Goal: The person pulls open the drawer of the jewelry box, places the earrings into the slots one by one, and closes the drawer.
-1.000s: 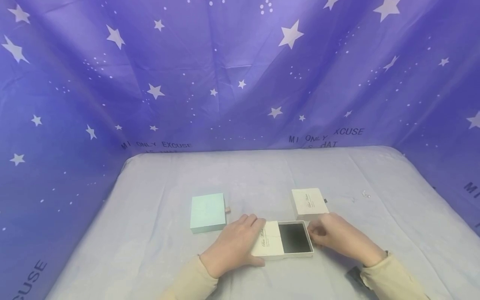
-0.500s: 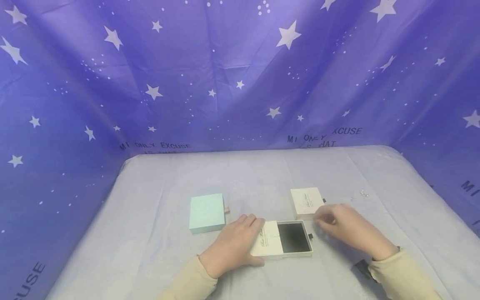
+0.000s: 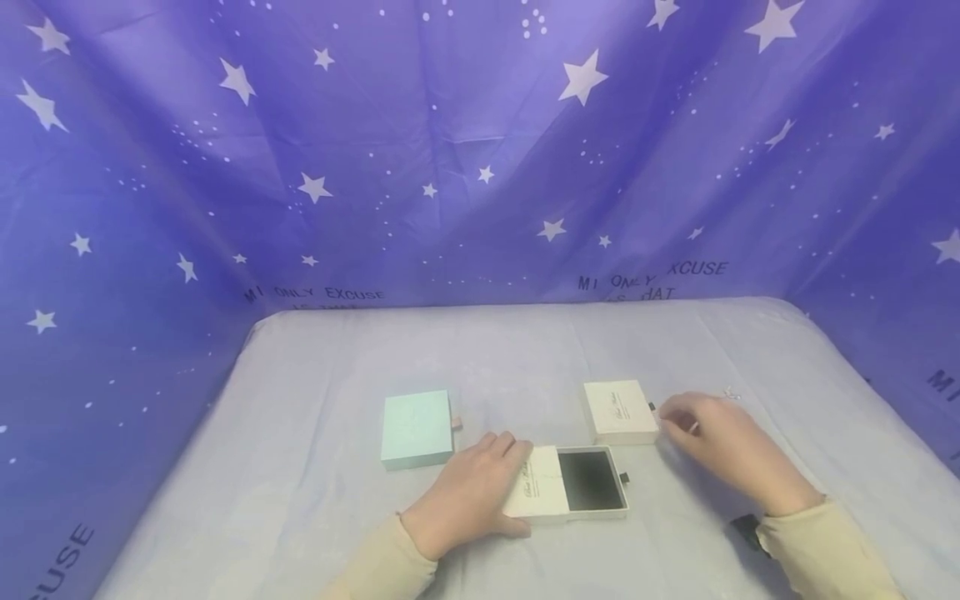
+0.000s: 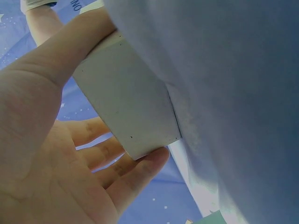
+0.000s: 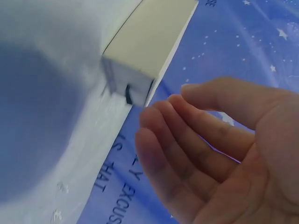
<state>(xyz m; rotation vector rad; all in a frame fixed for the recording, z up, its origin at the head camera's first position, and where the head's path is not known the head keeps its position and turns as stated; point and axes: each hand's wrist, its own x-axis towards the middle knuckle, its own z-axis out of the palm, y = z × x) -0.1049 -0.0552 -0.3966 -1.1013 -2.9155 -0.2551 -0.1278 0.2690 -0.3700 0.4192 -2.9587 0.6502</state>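
Note:
A cream drawer box point(image 3: 534, 492) lies on the table near me, its drawer point(image 3: 591, 482) pulled out to the right and showing a black inside. My left hand point(image 3: 480, 487) grips the box's sleeve; in the left wrist view the thumb point(image 4: 79, 42) and fingers point(image 4: 149, 163) clamp its sides point(image 4: 126, 107). A second cream box point(image 3: 619, 411), closed, lies just behind, with a small black pull tab point(image 3: 651, 407) on its right end. My right hand point(image 3: 678, 423) hovers right beside that tab, fingers relaxed point(image 5: 163, 135) and holding nothing, a little short of the box end point(image 5: 128, 79).
A closed mint-green box point(image 3: 416, 429) with a pink tab point(image 3: 456, 423) lies left of my left hand. A small silvery bit point(image 3: 729, 390) sits behind my right hand. The lavender-covered table point(image 3: 487, 358) is walled by a purple star-print cloth point(image 3: 480, 167).
My right hand left the open drawer's right end and moved back and to the right, beside the closed cream box. The left hand and the boxes stayed put.

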